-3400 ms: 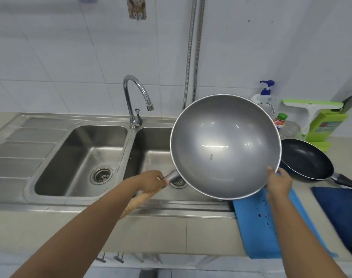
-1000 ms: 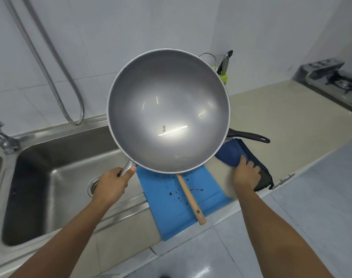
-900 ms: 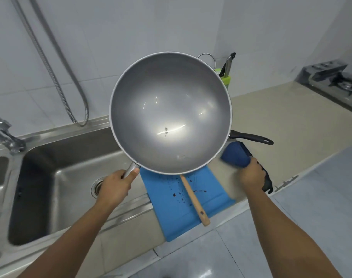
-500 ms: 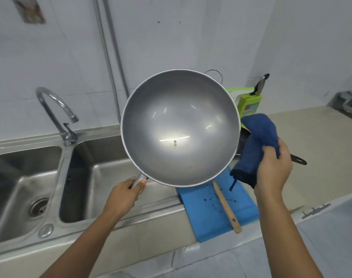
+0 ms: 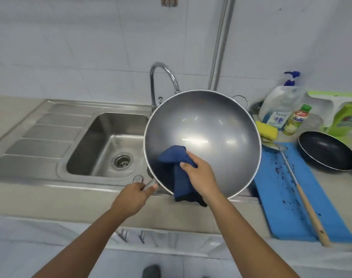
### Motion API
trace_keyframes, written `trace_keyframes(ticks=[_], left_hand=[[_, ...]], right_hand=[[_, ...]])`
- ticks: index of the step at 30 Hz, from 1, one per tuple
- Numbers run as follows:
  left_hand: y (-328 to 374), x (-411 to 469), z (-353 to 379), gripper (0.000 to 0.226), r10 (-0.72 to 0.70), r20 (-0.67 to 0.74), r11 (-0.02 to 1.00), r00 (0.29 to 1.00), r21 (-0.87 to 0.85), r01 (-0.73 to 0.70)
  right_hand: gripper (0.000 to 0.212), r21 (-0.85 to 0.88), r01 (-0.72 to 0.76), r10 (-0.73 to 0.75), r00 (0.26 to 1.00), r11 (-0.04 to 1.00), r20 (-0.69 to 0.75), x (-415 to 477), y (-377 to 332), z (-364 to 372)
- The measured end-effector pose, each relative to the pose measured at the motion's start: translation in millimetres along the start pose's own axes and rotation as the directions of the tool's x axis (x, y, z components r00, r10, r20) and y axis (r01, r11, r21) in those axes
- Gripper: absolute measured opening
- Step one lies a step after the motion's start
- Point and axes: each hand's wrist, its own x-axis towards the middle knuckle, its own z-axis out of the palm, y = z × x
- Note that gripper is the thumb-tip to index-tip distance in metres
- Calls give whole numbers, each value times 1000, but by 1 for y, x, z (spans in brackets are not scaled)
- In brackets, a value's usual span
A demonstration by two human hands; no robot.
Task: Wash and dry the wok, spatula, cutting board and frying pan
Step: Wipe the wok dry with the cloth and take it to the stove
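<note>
A large steel wok (image 5: 215, 125) is held tilted toward me above the right sink basin. My left hand (image 5: 133, 196) grips its handle at the lower left. My right hand (image 5: 199, 175) holds a dark blue cloth (image 5: 177, 173) pressed against the wok's inner wall near the lower rim; part of the cloth hangs over the edge. To the right, a blue cutting board (image 5: 287, 199) lies on the counter, spotted with dark drops. A spatula (image 5: 303, 195) with a wooden handle lies on it. A black frying pan (image 5: 327, 150) sits beyond the board.
The left sink basin (image 5: 102, 145) with its drain and a curved faucet (image 5: 161, 81) are left of the wok. A pump soap bottle (image 5: 279, 105), a small bottle (image 5: 295, 122), a yellow sponge (image 5: 266, 130) and a green holder (image 5: 343, 115) stand at the back right.
My right hand picked the blue cloth up from the counter, carried it left and pressed it inside the wok. The wok stayed in my left hand; my view swung back toward the sink.
</note>
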Motion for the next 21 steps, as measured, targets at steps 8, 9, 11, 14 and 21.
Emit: trace_keyframes(ticks=[8,9,11,14,21], left_hand=[[-43,1,-35,61,-78,26,990,997,121,75],[-44,1,-37,62,-84,36,989,996,124,79],[-47,2,-39,60,-83,48,989,995,129,76],[-50,7,-41,50,-44,61,988,997,148,35],[-57,22,-48,39,24,104,969,994,242,-48]], right_hand=[[74,-219,23,71,910,975,409,20,23,80],[73,-180,20,60,902,983,427,20,27,83],[70,-184,42,43,900,982,434,19,32,87],[65,-273,108,11,917,956,399,20,34,96],[61,-717,311,94,881,624,464,41,37,57]])
